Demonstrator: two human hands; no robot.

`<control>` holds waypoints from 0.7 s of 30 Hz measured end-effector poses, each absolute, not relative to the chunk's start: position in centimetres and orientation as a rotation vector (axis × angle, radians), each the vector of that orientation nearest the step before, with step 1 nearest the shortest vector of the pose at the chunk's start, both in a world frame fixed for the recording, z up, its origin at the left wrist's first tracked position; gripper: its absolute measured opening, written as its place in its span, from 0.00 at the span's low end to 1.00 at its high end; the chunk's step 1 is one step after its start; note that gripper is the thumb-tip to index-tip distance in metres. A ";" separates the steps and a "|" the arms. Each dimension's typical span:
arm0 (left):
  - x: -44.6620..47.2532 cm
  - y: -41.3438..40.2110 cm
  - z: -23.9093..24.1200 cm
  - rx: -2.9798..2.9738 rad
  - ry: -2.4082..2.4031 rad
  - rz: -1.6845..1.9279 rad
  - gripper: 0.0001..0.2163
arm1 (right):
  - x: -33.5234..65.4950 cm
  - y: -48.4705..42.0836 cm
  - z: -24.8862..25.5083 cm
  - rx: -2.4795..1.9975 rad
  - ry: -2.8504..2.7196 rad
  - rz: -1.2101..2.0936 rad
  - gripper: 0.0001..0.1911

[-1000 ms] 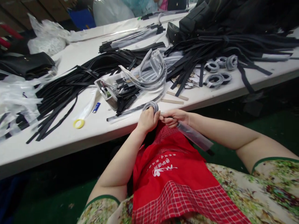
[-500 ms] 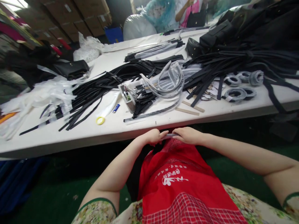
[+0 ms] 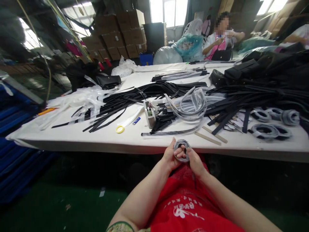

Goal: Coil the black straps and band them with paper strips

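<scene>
Just in front of the table's near edge, both hands grip one coiled strap [image 3: 181, 142], which looks grey under clear plastic wrap. My left hand [image 3: 171, 158] wraps around the coil's left side, its thumb pointing up. On the coil's right side is my right hand [image 3: 195, 160], with fingers reaching into the ring's centre. A loose dark end hangs below the right hand over the red apron [image 3: 185, 193]. Beyond them on the white table [image 3: 120, 141] lie a wrapped straight strap [image 3: 169, 131] and two beige strips [image 3: 209, 138].
Several finished coils [image 3: 264, 131] lie at the right. A tape dispenser [image 3: 149, 116], a blue lighter [image 3: 136, 120] and a yellow tape ring [image 3: 120, 129] are near the middle. Black straps [image 3: 135, 93] spread behind them. A co-worker [image 3: 220, 42] sits across the table.
The strap in my hands now shows as a round coil facing up; before, a thin pale length stretched between them. My hands have turned and come closer together. The view has tilted up.
</scene>
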State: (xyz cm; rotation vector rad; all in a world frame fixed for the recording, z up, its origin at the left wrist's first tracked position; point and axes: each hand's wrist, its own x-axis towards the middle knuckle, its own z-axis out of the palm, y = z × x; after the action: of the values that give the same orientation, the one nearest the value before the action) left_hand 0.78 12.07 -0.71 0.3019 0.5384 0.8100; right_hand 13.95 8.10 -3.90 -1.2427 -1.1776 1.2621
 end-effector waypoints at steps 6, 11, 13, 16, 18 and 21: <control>-0.2 10.6 -2.0 0.915 1.068 0.809 0.23 | 19.4 9.3 -0.3 -1.281 -2.127 1.558 0.21; 0.0 10.0 -0.5 1.429 1.037 0.607 0.17 | 19.2 9.1 0.3 -1.279 -2.102 1.552 0.15; 0.4 10.2 -0.2 1.383 1.164 0.738 0.18 | 18.6 8.9 -0.2 -1.283 -2.009 1.463 0.19; 1.1 10.1 -0.6 1.059 1.296 0.980 0.20 | 17.8 8.5 -1.3 -1.331 -1.938 1.327 0.25; 1.7 9.6 -1.4 0.903 1.313 1.076 0.21 | 17.7 8.4 -1.9 -1.376 -1.861 1.276 0.25; 2.1 8.3 -2.6 0.868 1.284 1.110 0.20 | 18.5 8.6 -1.8 -1.387 -1.774 1.414 0.25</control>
State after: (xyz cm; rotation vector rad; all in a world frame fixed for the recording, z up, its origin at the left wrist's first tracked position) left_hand 2.14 8.32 -2.55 0.8680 1.2843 1.1096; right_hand 18.46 8.59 -1.82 -1.3869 -1.7736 1.4142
